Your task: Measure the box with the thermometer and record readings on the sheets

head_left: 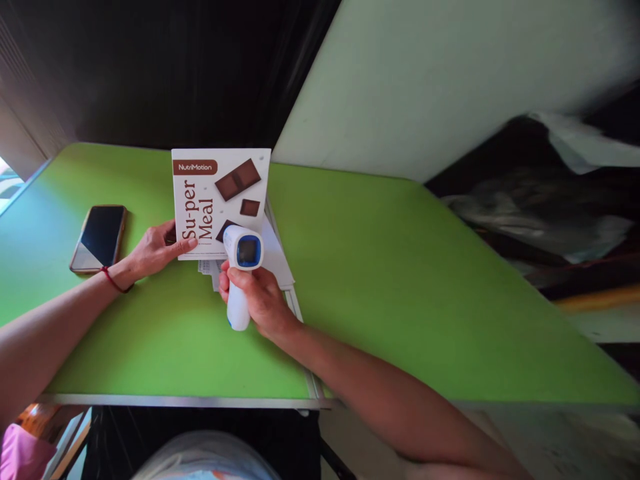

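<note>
A white box [200,158] printed "NutriMotion Su-per Meal" with pictures of chocolate pieces is held up over the green table. My left hand [159,248] grips its lower left corner, thumb on the front and fingers behind. In my right hand [260,293] is a white and blue infrared thermometer [239,308], wrapped by the handle and held upright. Its small dark screen faces me, and its head overlaps the box's lower right corner. I cannot tell whether the two touch. Behind the box lie white papers [277,257], partly hidden.
A smartphone [101,233] lies on the green table [400,287] left of my left hand. A dark panel [165,73] and a pale wall [400,87] stand along the back edge. Crumpled plastic bags [540,213] are beyond the right edge. A seam crosses the tabletop.
</note>
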Demonstrator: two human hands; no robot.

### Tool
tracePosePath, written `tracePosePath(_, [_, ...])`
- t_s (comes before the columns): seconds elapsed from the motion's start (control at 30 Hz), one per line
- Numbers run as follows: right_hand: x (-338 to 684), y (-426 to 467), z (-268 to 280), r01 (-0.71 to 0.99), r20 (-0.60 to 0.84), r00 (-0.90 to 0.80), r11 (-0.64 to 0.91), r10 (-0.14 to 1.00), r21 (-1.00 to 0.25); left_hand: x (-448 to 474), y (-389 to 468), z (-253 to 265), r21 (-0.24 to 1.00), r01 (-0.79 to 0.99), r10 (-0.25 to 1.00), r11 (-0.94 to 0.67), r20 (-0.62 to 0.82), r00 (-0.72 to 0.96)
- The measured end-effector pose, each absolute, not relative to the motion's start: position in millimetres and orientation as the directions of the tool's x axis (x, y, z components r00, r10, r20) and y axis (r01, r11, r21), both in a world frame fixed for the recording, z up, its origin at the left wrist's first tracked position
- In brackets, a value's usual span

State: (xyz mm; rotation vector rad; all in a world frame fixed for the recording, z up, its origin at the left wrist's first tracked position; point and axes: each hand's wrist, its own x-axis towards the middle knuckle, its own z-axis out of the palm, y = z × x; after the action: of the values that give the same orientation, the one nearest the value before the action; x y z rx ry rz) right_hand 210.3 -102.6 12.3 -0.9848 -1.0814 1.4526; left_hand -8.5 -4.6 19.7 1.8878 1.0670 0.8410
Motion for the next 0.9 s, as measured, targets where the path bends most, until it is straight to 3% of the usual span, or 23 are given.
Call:
tracePosePath(0.33, [226,-93,30,-0.185,-0.052,-0.179,-0.086,0.982,-0.979,-5,-8,20,0.942,0.229,0.933,-0.243,0.163,0.32])
tracePosePath(0.47, [271,-66,40,0.092,0.084,-0.044,0.088,0.995,-0.992,-9,-3,18,0.927,0.272,0.952,-0.26,0.199,0.232])
tracePosePath(0.57, [314,-40,34,0.41,0.156,0.071,0.113,0.985,-0.905,-11,8,13,0.886,0.359,0.955,-0.294,0.253,0.157])
tracePosePath(0.67, [346,-18,20,0.66,0.062,0.18,-0.074,0.982,-0.747,-12,22,7,0.824,0.463,0.943,-0.325,0.317,0.098])
tracePosePath(0.8, [356,-6,3,0.821,0.033,0.229,-0.175,0.973,-0.543,-14,35,1,0.794,0.511,0.937,-0.33,0.341,0.075])
tracePosePath(0.9, [354,-4,-3,0.86,0.04,0.211,-0.167,0.977,-0.482,-16,38,0,0.793,0.51,0.934,-0.333,0.35,0.066])
